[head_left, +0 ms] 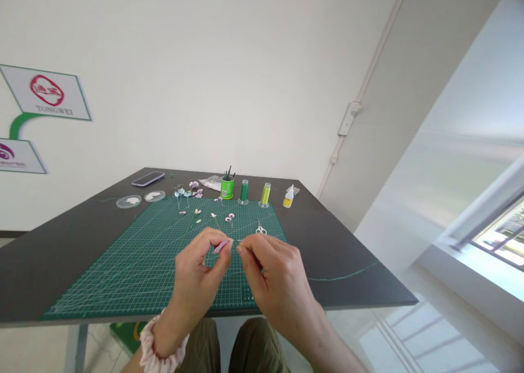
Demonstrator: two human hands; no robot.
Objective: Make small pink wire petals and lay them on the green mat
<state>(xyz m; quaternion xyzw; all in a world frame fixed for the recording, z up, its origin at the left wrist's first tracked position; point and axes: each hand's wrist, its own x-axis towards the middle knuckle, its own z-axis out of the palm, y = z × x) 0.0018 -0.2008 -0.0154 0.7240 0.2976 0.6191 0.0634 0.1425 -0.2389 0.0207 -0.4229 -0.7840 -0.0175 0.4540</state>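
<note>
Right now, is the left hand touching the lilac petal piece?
Touching. The head view shows the left hand with thumb and index finger pinched together on one end of the lilac petal piece.

1. Pale lilac-pink on the petal piece [220,247].
2. Deep green all over the cutting mat [135,253], crossed by a fine, pale grid.
3. Plain near-black across the table [347,264].
4. Light blue on one flower cluster [182,191] — mauve on another cluster [194,185].
5. Bright green around the tin [227,190], with a small white patch.
6. Dark green on one thread spool [244,190] — yellow-green on the second spool [266,193].
7. White for the glue bottle [289,197], with a yellow label; white, too, on the scissors' handles [261,231].
8. Blush pink on the scrunchie [147,341], olive-brown on the trousers [257,348].
</note>
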